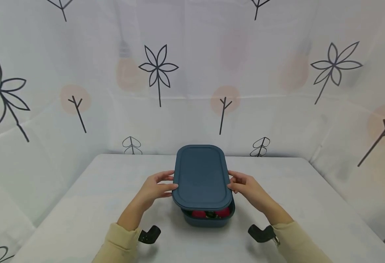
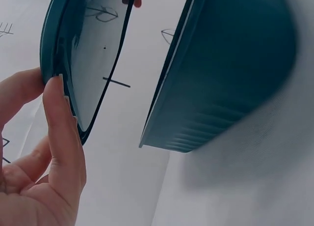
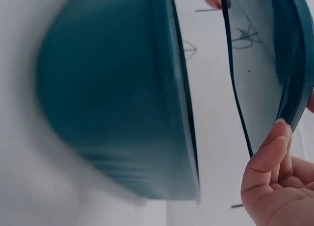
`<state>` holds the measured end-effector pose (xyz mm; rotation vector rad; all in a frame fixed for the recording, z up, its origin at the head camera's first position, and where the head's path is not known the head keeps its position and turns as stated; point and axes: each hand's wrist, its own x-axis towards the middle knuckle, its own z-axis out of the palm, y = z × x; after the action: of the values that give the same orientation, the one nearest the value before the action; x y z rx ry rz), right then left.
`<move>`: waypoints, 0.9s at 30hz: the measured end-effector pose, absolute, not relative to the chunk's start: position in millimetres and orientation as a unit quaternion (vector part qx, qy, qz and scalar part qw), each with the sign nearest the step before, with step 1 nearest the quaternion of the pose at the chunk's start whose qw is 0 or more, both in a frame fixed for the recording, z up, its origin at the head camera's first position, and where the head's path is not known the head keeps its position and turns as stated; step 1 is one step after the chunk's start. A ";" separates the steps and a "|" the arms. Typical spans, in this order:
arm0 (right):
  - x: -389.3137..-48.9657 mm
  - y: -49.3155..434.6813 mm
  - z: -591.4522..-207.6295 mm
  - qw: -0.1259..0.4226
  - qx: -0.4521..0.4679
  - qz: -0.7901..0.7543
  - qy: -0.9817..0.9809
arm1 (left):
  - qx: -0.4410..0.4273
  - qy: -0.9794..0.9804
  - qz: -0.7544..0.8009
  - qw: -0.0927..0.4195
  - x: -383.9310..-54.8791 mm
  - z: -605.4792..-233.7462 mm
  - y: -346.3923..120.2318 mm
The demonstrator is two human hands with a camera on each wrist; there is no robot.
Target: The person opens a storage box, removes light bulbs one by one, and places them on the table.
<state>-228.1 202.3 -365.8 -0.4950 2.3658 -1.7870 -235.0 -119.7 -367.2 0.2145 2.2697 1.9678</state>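
Observation:
A dark blue-green rectangular lid (image 1: 201,175) with rounded corners is held level above a matching food container (image 1: 208,222). My left hand (image 1: 153,188) pinches its left edge between thumb and fingers, while my right hand (image 1: 249,188) pinches the right edge. Both wrist views show a gap between the raised lid (image 2: 49,37) and the container (image 2: 235,64), which stands on the table. Red pieces (image 1: 223,212) and something dark green (image 1: 211,214) show at the container's near end; the lid hides the rest of the contents.
The white table (image 1: 130,166) extends around the container on both sides. A white cloth (image 1: 192,120) printed with flowers and twigs hangs behind the table and along its sides. Black wrist devices (image 1: 149,235) sit at both sleeve cuffs.

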 end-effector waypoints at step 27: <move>-235.3 131.1 -339.0 0.105 -0.165 -0.681 0.706 | 0.073 0.749 0.655 0.064 -233.6 -347.4 -193.3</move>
<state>-235.3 131.1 -339.0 -0.4856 2.0802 -2.0064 -233.6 -193.3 -347.4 0.2212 2.2630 1.9784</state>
